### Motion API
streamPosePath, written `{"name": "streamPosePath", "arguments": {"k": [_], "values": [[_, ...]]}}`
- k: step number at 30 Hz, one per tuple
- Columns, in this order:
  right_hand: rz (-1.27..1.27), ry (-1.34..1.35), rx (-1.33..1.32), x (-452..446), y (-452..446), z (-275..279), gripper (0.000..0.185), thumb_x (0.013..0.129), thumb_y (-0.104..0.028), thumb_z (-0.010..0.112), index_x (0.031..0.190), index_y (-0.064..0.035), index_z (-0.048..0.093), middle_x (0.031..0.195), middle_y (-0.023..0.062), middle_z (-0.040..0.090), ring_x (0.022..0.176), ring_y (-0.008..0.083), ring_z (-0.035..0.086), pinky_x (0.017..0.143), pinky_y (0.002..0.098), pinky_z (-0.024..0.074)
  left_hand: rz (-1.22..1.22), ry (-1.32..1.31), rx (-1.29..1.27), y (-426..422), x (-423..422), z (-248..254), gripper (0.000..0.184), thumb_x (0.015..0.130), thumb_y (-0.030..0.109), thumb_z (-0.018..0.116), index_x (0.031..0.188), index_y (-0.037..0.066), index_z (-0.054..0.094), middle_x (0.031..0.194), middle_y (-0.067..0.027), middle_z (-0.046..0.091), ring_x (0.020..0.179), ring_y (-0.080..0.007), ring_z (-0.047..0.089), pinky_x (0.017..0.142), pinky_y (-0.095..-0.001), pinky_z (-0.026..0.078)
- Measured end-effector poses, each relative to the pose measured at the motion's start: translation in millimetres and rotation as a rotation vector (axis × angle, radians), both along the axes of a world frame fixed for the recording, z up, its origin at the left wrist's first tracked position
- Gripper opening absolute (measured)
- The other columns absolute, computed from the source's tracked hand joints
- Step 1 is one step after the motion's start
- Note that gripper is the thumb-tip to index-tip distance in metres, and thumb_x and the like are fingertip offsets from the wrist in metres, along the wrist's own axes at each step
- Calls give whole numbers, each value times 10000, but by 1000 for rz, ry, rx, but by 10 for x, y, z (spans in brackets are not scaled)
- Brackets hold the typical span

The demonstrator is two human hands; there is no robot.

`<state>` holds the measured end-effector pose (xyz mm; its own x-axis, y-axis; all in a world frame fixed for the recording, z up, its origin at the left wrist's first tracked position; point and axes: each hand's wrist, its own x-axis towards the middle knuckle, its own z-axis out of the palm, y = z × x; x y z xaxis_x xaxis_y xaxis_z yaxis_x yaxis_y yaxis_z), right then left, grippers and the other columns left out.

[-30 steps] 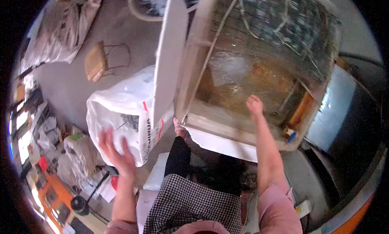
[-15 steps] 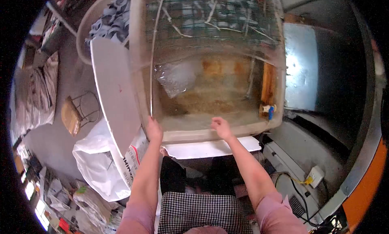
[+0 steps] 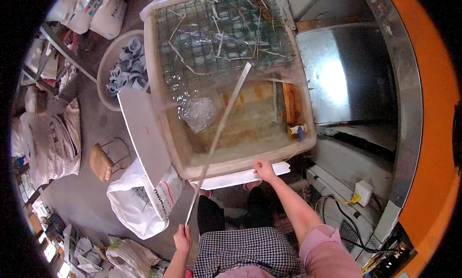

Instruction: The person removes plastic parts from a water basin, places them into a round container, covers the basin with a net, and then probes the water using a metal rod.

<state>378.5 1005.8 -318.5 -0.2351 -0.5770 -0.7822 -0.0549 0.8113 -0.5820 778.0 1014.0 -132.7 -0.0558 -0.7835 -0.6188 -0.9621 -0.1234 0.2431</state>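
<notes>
My left hand (image 3: 182, 238) is closed on the lower end of a long, thin, pale stick (image 3: 217, 136). The stick slants up and away over a large tub (image 3: 226, 167) of water, its flat far tip near a green mesh (image 3: 192, 47). My right hand (image 3: 264, 170) is at the tub's near rim, just above a white board (image 3: 226, 181), with fingers curled; whatever they may hold is hidden. Crumpled clear plastic (image 3: 198, 115) lies in the tub's left part. A valve with a blue handle (image 3: 298, 130) sits at the right inner wall.
A round basin (image 3: 103, 80) of grey curved pieces stands left of the tub. An upright board (image 3: 144, 133), a white sack (image 3: 139, 201) and a stool (image 3: 102, 162) are nearer me. On the right are a metal surface (image 3: 332, 80) and a socket with cables (image 3: 363, 193).
My left hand has drawn back toward me, and the stick has swung from the tub's left side to a slant across it. My right hand has shifted slightly nearer me.
</notes>
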Motion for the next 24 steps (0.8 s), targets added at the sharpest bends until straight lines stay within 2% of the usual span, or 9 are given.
{"name": "streamPosePath", "arguments": {"k": [4, 8, 10, 11, 12, 14, 18, 23, 24], "values": [[-113, -66, -35, -88, 83, 49, 186, 827, -63, 546, 984, 33, 574, 780, 85, 618, 632, 155, 625, 577, 265, 505, -69, -2, 115, -7, -88, -23, 230, 900, 247, 488, 789, 54, 430, 643, -225, 548, 614, -429, 546, 524, -487, 417], [-70, -66, 41, -162, 120, 11, 184, 825, -48, 538, 981, 43, 570, 780, 80, 614, 627, 157, 618, 564, 265, 507, -155, -13, 134, -343, -688, -752, 275, 913, 346, 435, 861, 77, 461, 643, -209, 573, 643, -411, 580, 555, -508, 445], [-67, -49, 5, -181, 141, -108, 187, 827, -60, 535, 980, 43, 569, 764, 76, 610, 616, 147, 610, 573, 274, 503, -200, -28, 49, -491, -1059, -1251, 289, 916, 364, 421, 889, 82, 475, 664, -201, 593, 653, -406, 592, 573, -519, 454], [-61, -46, 8, -195, 120, -102, 187, 827, -60, 535, 980, 43, 569, 764, 76, 610, 616, 147, 610, 573, 274, 503, -287, 50, -50, -532, -1163, -1569, 285, 916, 356, 423, 927, 76, 477, 690, -196, 606, 649, -404, 594, 575, -524, 458], [-73, -44, 4, -194, 77, -43, 185, 829, -70, 534, 972, 42, 569, 755, 75, 607, 611, 147, 606, 583, 276, 499, -266, 4, -28, -589, -1341, -1808, 287, 918, 355, 420, 965, 76, 470, 689, -199, 602, 657, -407, 593, 566, -522, 457], [-83, -36, 6, -219, 34, -102, 183, 830, -79, 532, 963, 41, 569, 746, 75, 604, 605, 147, 603, 593, 277, 495, -170, 139, -81, -728, -1717, -2059, 280, 920, 357, 418, 950, 83, 464, 697, -214, 599, 668, -420, 587, 553, -530, 446], [-3, 7, -6, -240, 76, -365, 205, 827, -100, 532, 976, 38, 564, 741, 85, 605, 613, 156, 612, 606, 278, 482, -18, 125, -15, -957, -2280, -2252, 287, 922, 357, 417, 906, 74, 462, 701, -238, 591, 665, -441, 573, 549, -545, 428], [2, 20, -21, -204, 57, -464, 219, 832, -99, 526, 1002, 36, 548, 749, 90, 600, 614, 151, 608, 606, 281, 484, 87, 200, -143, -1101, -2564, -2499, 302, 915, 354, 443, 880, 54, 454, 651, -252, 569, 649, -463, 552, 550, -548, 414], [11, 43, -48, -192, 60, -518, 227, 829, -119, 528, 1010, 14, 565, 765, 105, 622, 625, 174, 621, 632, 302, 490, 87, 200, -142, -1142, -2595, -2533, 302, 915, 354, 443, 880, 54, 454, 651, -252, 569, 649, -463, 552, 550, -548, 414]]}}
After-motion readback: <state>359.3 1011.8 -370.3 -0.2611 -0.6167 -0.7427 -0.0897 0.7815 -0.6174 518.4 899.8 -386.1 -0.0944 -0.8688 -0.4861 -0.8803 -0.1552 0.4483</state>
